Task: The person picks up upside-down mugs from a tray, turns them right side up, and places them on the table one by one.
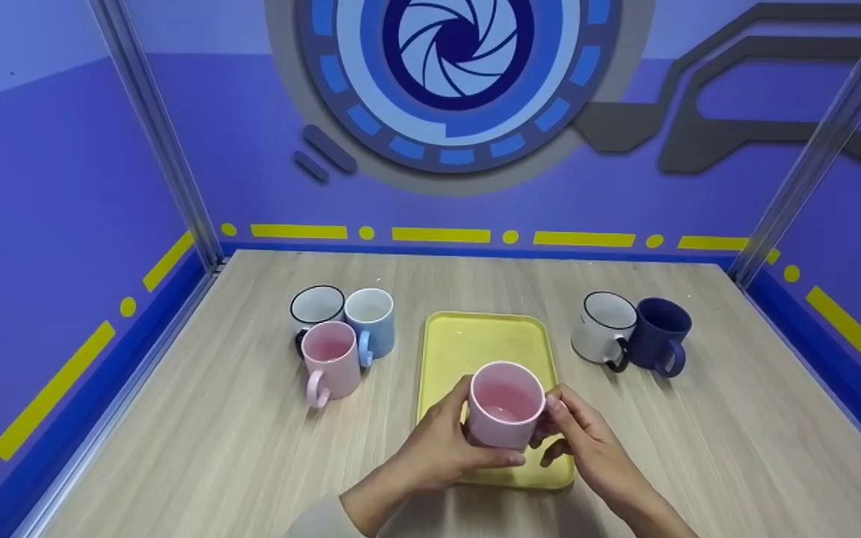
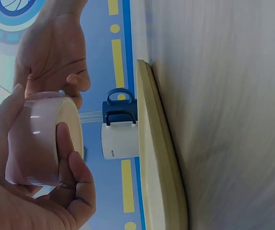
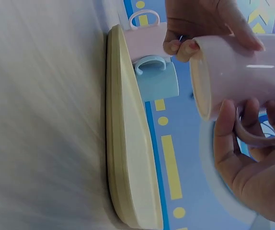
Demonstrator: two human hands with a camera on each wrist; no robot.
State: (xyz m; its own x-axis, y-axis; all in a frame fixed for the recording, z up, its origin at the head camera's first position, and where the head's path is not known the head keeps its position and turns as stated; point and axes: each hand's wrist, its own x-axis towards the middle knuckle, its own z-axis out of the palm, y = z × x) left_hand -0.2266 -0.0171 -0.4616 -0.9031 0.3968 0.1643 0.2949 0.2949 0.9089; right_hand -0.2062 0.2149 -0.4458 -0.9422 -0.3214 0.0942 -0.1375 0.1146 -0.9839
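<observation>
A pink mug [image 1: 501,430] is held upright above the near part of a yellow tray [image 1: 486,340]. My left hand [image 1: 438,444] grips the mug's body from the left, thumb across its near side; in the left wrist view, fingertips touch the rim of its pale base. On the opposite side, my right hand [image 1: 599,452] holds the mug by its handle [image 3: 259,139], with fingers at the loop in the right wrist view. The handle is mostly hidden by fingers in the head view. Both wrist views show a gap between mug and tray.
Left of the tray stand another pink mug [image 1: 337,373], a light blue mug [image 1: 380,336] and a black-rimmed white mug [image 1: 302,321], close together. To its right, a second black-rimmed white mug [image 1: 599,340] stands beside a navy mug [image 1: 651,347]. Blue printed walls [image 1: 460,209] enclose the wooden table [image 1: 214,418].
</observation>
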